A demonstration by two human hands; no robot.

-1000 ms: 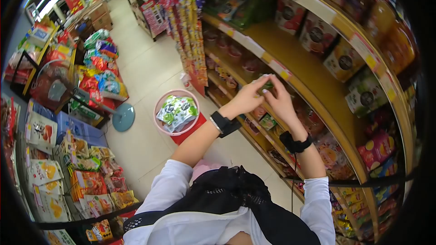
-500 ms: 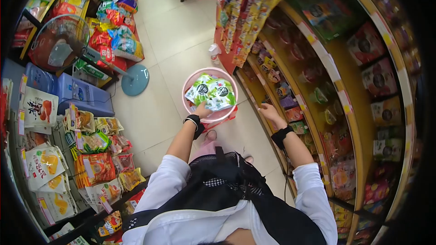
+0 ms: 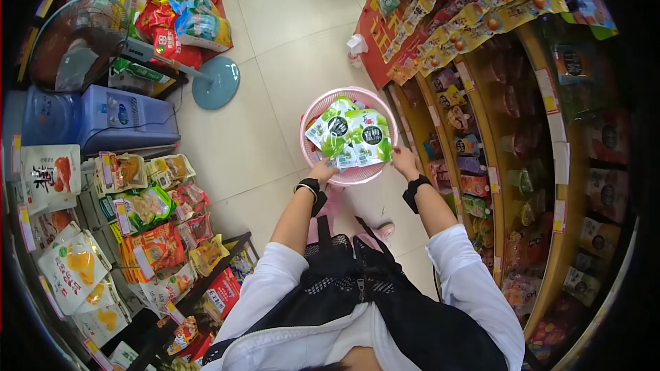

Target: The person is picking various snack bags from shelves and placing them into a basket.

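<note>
**Two hands at the pink basket of green packets**

Two hands are in play, both low over the floor. The left hand (image 3: pixel 324 170) has its fingers (image 3: pixel 331 163) closed together on the lower edge of the green packets (image 3: pixel 350 134), thumb on top. The right hand (image 3: pixel 404 162) sits at the opposite corner of the same bundle, fingers (image 3: pixel 396 154) curled against the packet edge and touching it; whether they truly pinch it, I cannot tell from this angle.

Just beyond the fingertips, the packets lie fanned in the pink basket (image 3: pixel 311 118), which sits on the pale tiled floor (image 3: pixel 275 55) between the two hands and the foot of the shelves. A black band (image 3: pixel 311 188) wraps each wrist, just behind the hands.

Further out on the right-hand side, the wooden shelves (image 3: pixel 560 165) curve away, stocked with small jars and pouches, and strips of hanging snacks (image 3: pixel 474 17) dangle above them. Out past the left hand, well apart, stand a blue cooler box (image 3: pixel 117 117), a fan (image 3: pixel 72 45) on its round base, and racks of snack bags (image 3: pixel 148 233).
</note>
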